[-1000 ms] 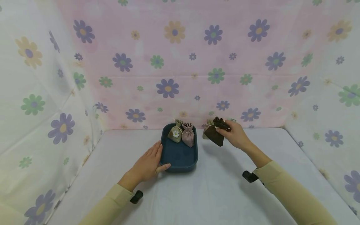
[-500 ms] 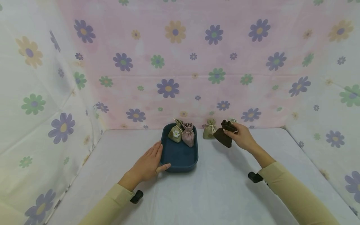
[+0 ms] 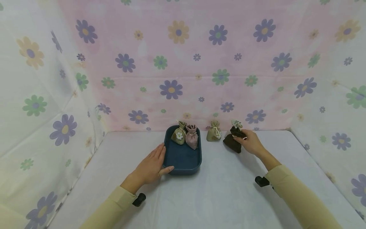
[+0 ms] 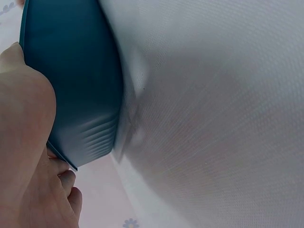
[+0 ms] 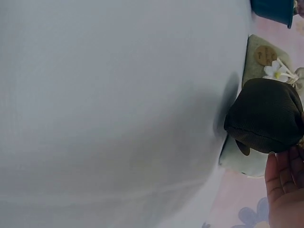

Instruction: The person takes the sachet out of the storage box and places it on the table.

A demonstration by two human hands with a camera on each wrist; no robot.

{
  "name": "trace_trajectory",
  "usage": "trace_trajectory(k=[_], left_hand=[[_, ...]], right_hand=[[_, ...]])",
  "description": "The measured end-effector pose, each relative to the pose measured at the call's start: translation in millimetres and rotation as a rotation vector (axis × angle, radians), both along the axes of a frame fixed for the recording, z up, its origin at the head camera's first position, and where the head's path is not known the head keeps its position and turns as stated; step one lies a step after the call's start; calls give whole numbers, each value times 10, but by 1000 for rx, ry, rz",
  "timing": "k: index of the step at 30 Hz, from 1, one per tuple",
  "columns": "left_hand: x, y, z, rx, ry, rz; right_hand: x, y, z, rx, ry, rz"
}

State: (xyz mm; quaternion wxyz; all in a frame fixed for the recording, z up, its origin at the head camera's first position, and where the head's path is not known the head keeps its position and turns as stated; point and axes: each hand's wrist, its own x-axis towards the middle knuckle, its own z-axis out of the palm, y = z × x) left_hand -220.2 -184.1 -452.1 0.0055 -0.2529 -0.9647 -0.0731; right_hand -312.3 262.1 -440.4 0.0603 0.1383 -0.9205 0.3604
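While the dark brown pouch (image 3: 232, 145) is pinched near its tied neck by the right hand (image 3: 254, 143), just in front of a pale pouch (image 3: 237, 124), whether its base touches the counter (image 3: 223, 197) is hard to tell. Keeping that hold high and any motion slow should save the green pouch (image 3: 213, 135) nearby a nudge. The left hand (image 3: 150, 167), fingers extended, rests against the blue tray (image 3: 183, 158).

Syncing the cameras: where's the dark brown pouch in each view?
Head: dark brown pouch right of centre, below mid-height, held by the right hand.
Left wrist: not in it.
Right wrist: right side, about mid-height.
Shared landmark: blue tray, in all three.
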Motion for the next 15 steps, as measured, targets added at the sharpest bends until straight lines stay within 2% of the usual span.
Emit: trace_trajectory(k=[7, 15], left_hand=[[0, -14, -29, 18, 16, -5], [4, -2, -11, 7, 14, -5]], right_hand=[[-55, 70, -103, -4, -22, -7], [-17, 94, -75, -17, -52, -31]])
